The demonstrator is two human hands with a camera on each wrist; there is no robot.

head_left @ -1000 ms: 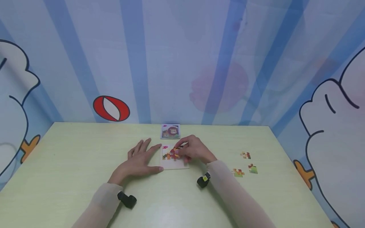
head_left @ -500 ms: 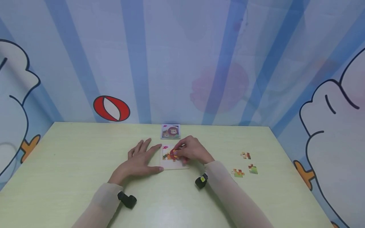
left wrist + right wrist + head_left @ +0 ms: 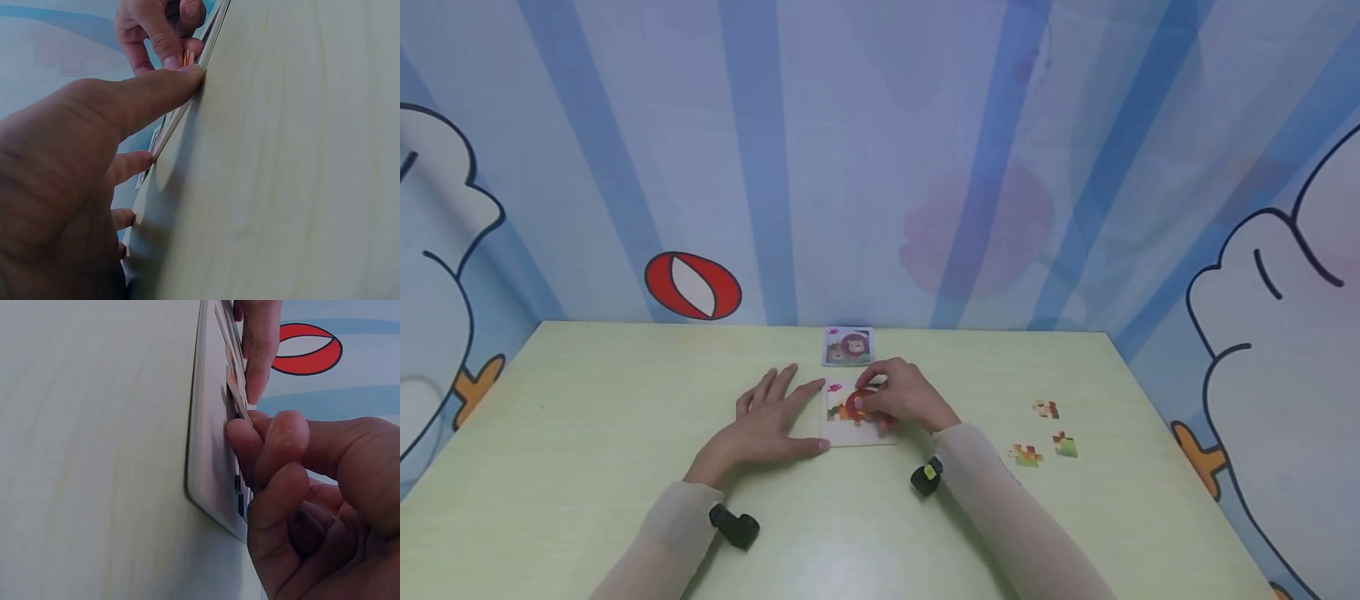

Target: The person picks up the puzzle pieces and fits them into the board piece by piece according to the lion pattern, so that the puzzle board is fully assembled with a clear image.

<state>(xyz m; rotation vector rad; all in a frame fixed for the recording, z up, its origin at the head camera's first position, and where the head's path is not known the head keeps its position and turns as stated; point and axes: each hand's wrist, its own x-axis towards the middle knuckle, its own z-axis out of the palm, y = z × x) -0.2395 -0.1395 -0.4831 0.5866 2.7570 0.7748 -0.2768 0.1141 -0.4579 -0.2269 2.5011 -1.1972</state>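
Note:
A white puzzle board point(image 3: 850, 435) lies in front of me, its upper part covered by joined pieces with a butterfly and part of a red-maned lion. My left hand point(image 3: 763, 427) has its fingers spread, with thumb and index fingertip touching the board's left edge. Over the board's right side, my right hand point(image 3: 908, 395) pinches a puzzle piece point(image 3: 236, 394) between thumb and fingers. In the right wrist view the piece is tilted against the board's face. Whether it sits fully in its place, I cannot tell. The right fingers cover the board's upper right part.
Behind the board a picture card point(image 3: 848, 347) with a lion lies near the table's back edge. On the right are three loose pieces: one farther back point(image 3: 1046, 408), a green one point(image 3: 1064, 444) and an orange-green one point(image 3: 1026, 455). A printed curtain point(image 3: 865, 167) hangs behind the table.
My right hand and wrist have shifted slightly left, with the pinched piece now closer against the joined pieces. The left hand, board and loose pieces have stayed where they were.

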